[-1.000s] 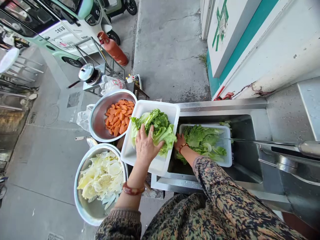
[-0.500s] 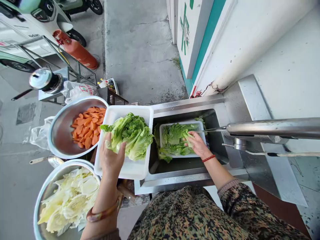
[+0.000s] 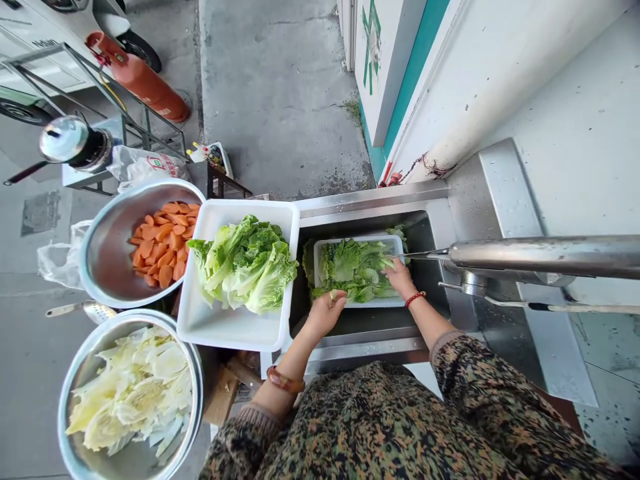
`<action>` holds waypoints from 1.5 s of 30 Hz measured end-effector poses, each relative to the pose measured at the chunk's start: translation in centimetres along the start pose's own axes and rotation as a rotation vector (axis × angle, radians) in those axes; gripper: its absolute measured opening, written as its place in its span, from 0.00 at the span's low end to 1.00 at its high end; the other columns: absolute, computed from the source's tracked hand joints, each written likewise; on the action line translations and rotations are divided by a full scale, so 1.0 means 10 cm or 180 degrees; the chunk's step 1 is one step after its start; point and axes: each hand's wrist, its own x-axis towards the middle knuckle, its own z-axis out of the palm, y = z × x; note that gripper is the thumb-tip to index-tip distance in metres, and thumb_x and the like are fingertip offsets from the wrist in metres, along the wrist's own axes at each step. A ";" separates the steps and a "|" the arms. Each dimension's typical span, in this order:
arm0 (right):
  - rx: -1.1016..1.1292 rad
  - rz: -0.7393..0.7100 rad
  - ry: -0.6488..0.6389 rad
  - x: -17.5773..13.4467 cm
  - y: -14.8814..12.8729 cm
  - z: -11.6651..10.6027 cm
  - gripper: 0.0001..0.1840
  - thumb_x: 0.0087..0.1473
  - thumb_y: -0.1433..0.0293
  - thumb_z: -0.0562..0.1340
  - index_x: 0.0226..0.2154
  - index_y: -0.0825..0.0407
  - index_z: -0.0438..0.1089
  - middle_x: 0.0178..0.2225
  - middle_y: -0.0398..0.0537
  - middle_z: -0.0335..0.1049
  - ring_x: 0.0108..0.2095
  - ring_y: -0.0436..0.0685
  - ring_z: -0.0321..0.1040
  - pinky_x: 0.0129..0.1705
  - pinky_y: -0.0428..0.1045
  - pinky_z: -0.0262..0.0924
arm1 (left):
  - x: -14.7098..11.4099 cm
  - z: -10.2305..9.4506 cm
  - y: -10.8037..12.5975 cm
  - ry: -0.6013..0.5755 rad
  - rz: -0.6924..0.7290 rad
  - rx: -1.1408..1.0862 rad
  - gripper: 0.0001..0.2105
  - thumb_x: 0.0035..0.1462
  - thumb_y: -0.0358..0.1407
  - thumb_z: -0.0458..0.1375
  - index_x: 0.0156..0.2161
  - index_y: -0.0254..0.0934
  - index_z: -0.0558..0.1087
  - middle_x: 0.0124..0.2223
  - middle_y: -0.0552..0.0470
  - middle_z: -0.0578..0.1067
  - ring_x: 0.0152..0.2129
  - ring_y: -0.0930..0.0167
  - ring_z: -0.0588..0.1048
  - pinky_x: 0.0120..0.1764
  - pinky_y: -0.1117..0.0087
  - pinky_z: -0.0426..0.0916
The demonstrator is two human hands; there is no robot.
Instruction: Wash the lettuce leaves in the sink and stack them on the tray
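the left hand (image 3: 325, 312) has left the lettuce heap in the white tub (image 3: 220, 327) and now pinches a leaf stem at the near left corner of the small tray (image 3: 350, 303) in the sink (image 3: 370, 200). the right hand (image 3: 400, 277) lies open on the wet lettuce (image 3: 353, 267) near the tray's right edge — fingers spread, gripping nothing.

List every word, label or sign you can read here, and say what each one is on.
Green painted sign on the white wall panel: a cut-off symbol, not readable as text.
White plastic bag beside the pot: red and green printed logo, too small to read.
White vehicle, top left: dark lettering, blurred and cut off.
Small box on the stand: colourful packets, print too small.
Nothing else bears text.
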 end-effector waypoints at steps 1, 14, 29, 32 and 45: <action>0.0072 0.0049 -0.0009 0.00 0.01 -0.04 0.21 0.61 0.66 0.52 0.54 0.49 0.68 0.47 0.55 0.75 0.50 0.64 0.72 0.51 0.58 0.65 | 0.07 0.04 -0.08 -0.0011 -0.0253 -0.0142 0.07 0.54 0.34 0.60 0.38 0.36 0.77 0.34 0.46 0.80 0.28 0.67 0.77 0.35 0.68 0.71; 0.0802 0.0481 -0.0628 -0.07 -0.13 -0.12 0.16 0.48 0.60 0.67 0.40 0.49 0.75 0.38 0.50 0.78 0.43 0.63 0.74 0.45 0.56 0.67 | 0.23 0.09 -0.18 0.0033 -0.1134 -0.1348 0.11 0.55 0.38 0.63 0.42 0.34 0.74 0.35 0.47 0.79 0.27 0.72 0.75 0.33 0.71 0.67; 0.2947 0.0591 -0.1102 -0.54 -0.84 -0.46 0.22 0.51 0.54 0.66 0.44 0.50 0.71 0.41 0.50 0.78 0.41 0.59 0.75 0.37 0.50 0.68 | 0.43 0.51 0.32 -0.0232 -0.0768 -0.2491 0.19 0.41 0.35 0.73 0.39 0.34 0.74 0.35 0.49 0.77 0.28 0.70 0.78 0.28 0.72 0.70; 0.2613 0.0356 -0.1159 -0.52 -0.83 -0.42 0.23 0.54 0.54 0.63 0.46 0.51 0.71 0.43 0.51 0.77 0.43 0.60 0.74 0.42 0.52 0.68 | 0.42 0.52 0.31 -0.0363 -0.0803 -0.2654 0.22 0.38 0.37 0.75 0.39 0.34 0.73 0.31 0.52 0.76 0.24 0.72 0.76 0.22 0.76 0.63; 0.0749 -0.0692 -0.1235 -0.28 -0.79 -0.06 0.26 0.62 0.65 0.56 0.62 0.49 0.63 0.65 0.54 0.60 0.61 0.59 0.63 0.61 0.56 0.59 | 0.36 0.15 0.15 0.0410 -0.0981 -0.2965 0.10 0.46 0.33 0.70 0.34 0.34 0.75 0.31 0.49 0.79 0.27 0.71 0.76 0.33 0.70 0.72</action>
